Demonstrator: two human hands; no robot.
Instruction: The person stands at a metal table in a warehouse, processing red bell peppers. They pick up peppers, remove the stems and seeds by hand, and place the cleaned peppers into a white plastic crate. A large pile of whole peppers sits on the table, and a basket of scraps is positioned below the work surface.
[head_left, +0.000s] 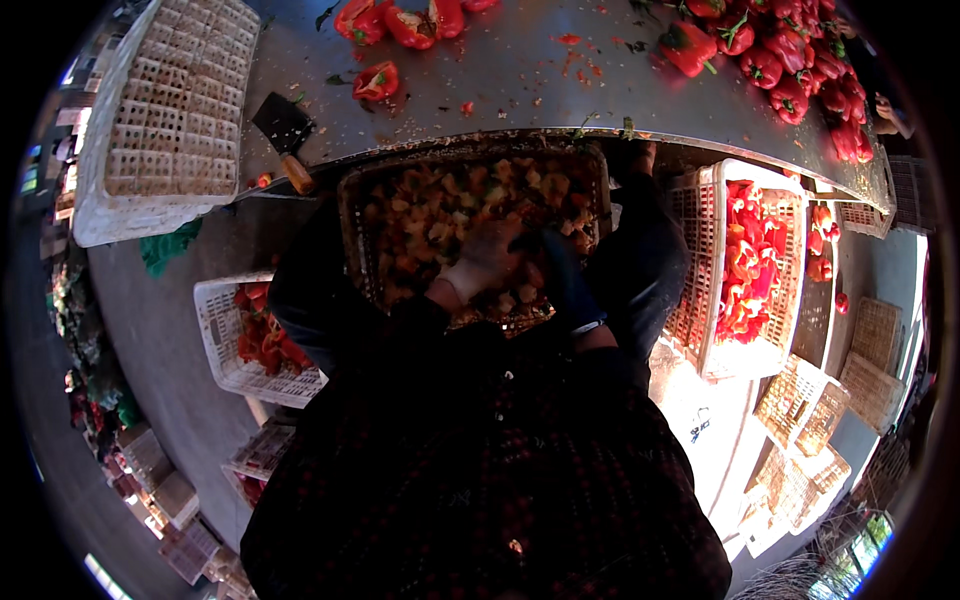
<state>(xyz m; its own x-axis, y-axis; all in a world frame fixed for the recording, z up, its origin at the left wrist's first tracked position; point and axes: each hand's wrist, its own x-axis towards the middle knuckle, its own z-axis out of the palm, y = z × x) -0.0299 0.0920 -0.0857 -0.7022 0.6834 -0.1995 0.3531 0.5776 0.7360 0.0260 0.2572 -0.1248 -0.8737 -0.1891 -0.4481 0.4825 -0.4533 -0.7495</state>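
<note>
Both hands are close together above a plastic crate of pale and orange pepper cores, which sits between my legs in shadow. My left hand, in a pale glove, is at the crate's middle; shade and blur hide whether its fingers hold anything. Just right of it is my right hand, in a dark blue glove, its fingers too dark to read. Beyond the crate, opened red bell peppers lie on the metal table. A wide-bladed tool with a wooden handle rests at the table's near edge.
A pile of whole red peppers covers the table's far right. White crates of cut red peppers stand at my right and left. Upturned crates are stacked at the table's left. Part of another person's hand shows at far right.
</note>
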